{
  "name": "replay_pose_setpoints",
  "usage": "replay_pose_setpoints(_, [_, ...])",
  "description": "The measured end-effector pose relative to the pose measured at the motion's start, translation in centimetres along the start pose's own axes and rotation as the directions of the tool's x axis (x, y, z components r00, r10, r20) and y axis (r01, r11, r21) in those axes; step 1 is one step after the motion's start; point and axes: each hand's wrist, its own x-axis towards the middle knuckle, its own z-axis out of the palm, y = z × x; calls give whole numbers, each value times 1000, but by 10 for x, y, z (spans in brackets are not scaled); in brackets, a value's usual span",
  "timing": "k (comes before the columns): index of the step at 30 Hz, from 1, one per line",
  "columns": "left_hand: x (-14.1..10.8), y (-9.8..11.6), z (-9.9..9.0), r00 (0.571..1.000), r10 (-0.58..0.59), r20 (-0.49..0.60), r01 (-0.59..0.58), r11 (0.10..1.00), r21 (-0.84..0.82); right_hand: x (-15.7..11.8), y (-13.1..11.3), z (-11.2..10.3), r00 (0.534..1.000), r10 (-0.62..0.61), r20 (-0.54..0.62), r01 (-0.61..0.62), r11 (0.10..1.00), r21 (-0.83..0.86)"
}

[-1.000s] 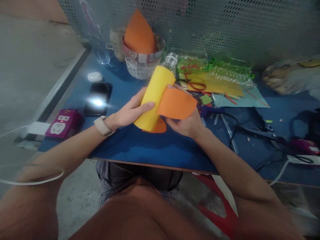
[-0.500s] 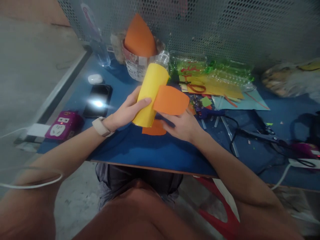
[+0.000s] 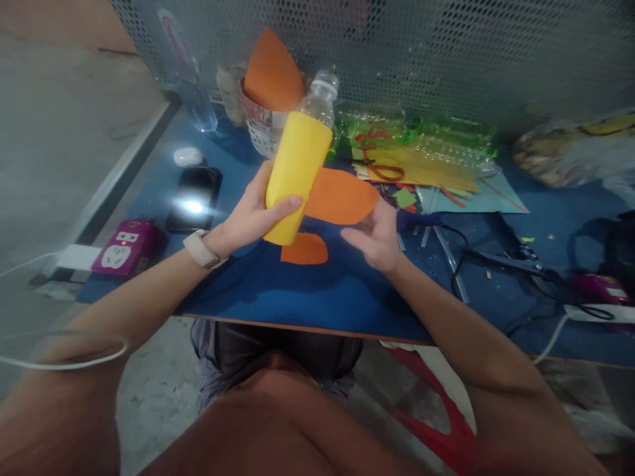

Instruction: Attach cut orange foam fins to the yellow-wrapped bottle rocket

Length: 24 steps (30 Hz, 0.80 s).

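My left hand is wrapped round a clear plastic bottle covered with a yellow paper sleeve, its thumb lying across the yellow. The bottle tilts, neck up and away from me. From the sleeve's right side an orange paper piece with a rounded tip sticks out. At that tip is my right hand, its thumb stretched apart and some fingers hidden behind the paper. A second, smaller orange paper piece lies on the blue table below the bottle.
Behind the bottle, a basket holds a pointed orange sheet. A phone and a purple power socket lie at left. Paper sheets, green plastic bottles, glue sticks and a black cable spread at right.
The bottle has risen slightly, away from me, in my left hand. My right hand has shifted right to the orange piece's tip, and its fingers have come away from near the smaller orange piece.
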Motion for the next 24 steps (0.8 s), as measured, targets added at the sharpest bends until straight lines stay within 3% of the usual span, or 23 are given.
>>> replay_pose_setpoints(4, [1, 5, 0, 999, 46, 17, -47, 997, 62, 6, -4, 5, 990, 132, -56, -111, 951, 289])
replay_pose_setpoints(7, [1, 9, 1, 996, 80, 31, -84, 986, 144, 11, -14, 6, 944, 310, -110, -269, 920, 286])
replay_pose_setpoints(9, [2, 9, 1, 993, 113, 38, -118, 970, 211, 13, -21, 5, 929, 351, -120, -313, 915, 254])
replay_pose_setpoints(15, [2, 8, 2, 960, 243, 140, -277, 892, 357, 13, -36, 2, 964, 249, -95, -238, 965, 113])
replay_pose_setpoints(24, [2, 11, 4, 976, 170, 139, -203, 936, 286, 12, -33, 0, 970, 233, 72, -228, 971, -66])
